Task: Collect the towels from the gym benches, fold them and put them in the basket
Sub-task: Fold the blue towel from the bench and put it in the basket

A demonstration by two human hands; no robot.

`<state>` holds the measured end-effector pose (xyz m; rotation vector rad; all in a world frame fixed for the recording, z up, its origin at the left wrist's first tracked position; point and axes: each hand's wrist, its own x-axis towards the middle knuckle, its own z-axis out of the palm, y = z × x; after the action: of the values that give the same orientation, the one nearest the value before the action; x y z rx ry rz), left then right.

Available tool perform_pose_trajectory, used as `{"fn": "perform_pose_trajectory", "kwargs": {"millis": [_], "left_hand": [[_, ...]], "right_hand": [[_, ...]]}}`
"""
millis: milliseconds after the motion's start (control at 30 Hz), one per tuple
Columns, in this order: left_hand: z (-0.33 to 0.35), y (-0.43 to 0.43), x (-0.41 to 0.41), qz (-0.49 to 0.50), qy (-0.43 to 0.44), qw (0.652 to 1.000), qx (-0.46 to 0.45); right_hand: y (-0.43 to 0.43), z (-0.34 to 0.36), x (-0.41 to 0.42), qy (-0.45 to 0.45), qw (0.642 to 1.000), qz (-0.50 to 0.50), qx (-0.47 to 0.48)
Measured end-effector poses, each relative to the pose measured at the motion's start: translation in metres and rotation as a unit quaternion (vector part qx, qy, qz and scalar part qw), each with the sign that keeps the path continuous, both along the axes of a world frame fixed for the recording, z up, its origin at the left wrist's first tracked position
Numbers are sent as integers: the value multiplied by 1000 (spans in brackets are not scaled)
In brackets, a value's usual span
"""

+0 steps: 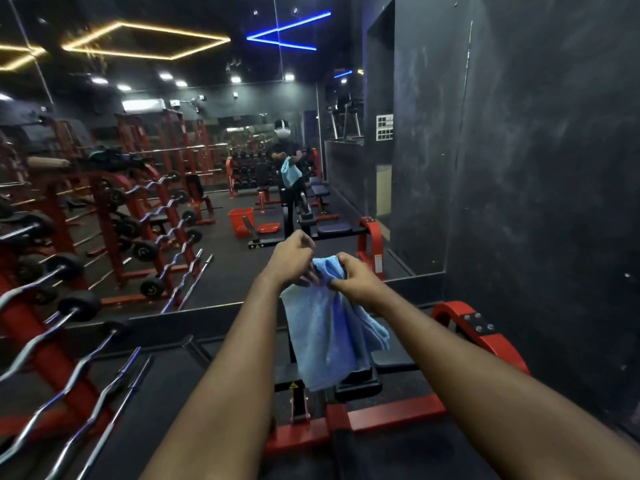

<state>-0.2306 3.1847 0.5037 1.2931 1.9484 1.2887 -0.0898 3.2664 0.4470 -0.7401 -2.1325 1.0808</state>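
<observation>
**Hands on blue towel, mirrored gym wall**

Both hands held out in front at chest height, close together. Left hand (292,259): fingers pinched shut on the top edge of a light blue terry-cloth towel (329,334). Right hand (353,275): fingers curled closed on the same bunched top edge, just beside the left. Towel hangs down in loose folds from the two grips, its lower end in front of the black padded gym bench with red steel frame (360,415) that stands below the arms.

Writing and labels: a small yellow triangular warning sticker (293,386) on the black upright of the bench; its text is too small to read. A white sticker on the red frame part seen in the mirror, also unreadable.

Surface and room: dark rubber floor (166,375). Large wall mirror (242,188) straight ahead, dark grey wall (536,168) to the right. Red rack of chrome curl bars with black end plates (69,306) along the left side. Mirror shows a red plastic slatted basket (241,221) on the floor, further benches, dumbbell racks, and the person's reflection holding the towel. Black ceiling with a yellow diamond-shaped light strip (145,41), blue light strips (287,32) and white spotlights.
</observation>
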Motion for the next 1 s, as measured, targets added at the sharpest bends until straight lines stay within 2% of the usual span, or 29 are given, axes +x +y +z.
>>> {"fn": "perform_pose_trajectory", "kwargs": {"millis": [67, 100, 200, 267, 433, 600, 700, 833, 1000], "left_hand": [[-14, -5, -19, 35, 96, 994, 26], [-22, -8, -30, 9, 117, 993, 4], [-51, -18, -55, -141, 156, 968, -138], [-69, -28, -68, -158, 173, 950, -207], [-82, -50, -88, -54, 220, 959, -169], [-84, -69, -101, 29, 200, 978, -60], [-88, -86, -102, 85, 177, 980, -23], [-93, -123, -95, 170, 154, 973, 0], [-106, -199, -66, 290, 156, 944, -11]], "right_hand": [[1, 4, -3, 13, 1000, 6, 11], [2, 7, -3, 26, 1000, 17, 4], [-1, 21, 0, 80, 994, 54, -47], [2, 24, 0, 111, 990, 61, -64], [14, 0, 0, 84, 994, -5, -66], [7, -28, -8, 85, 988, -74, -103], [8, -39, -23, 75, 990, -81, -86], [-4, -43, -42, 79, 993, -39, -83], [-32, -65, -73, 64, 991, 81, -88]]}}
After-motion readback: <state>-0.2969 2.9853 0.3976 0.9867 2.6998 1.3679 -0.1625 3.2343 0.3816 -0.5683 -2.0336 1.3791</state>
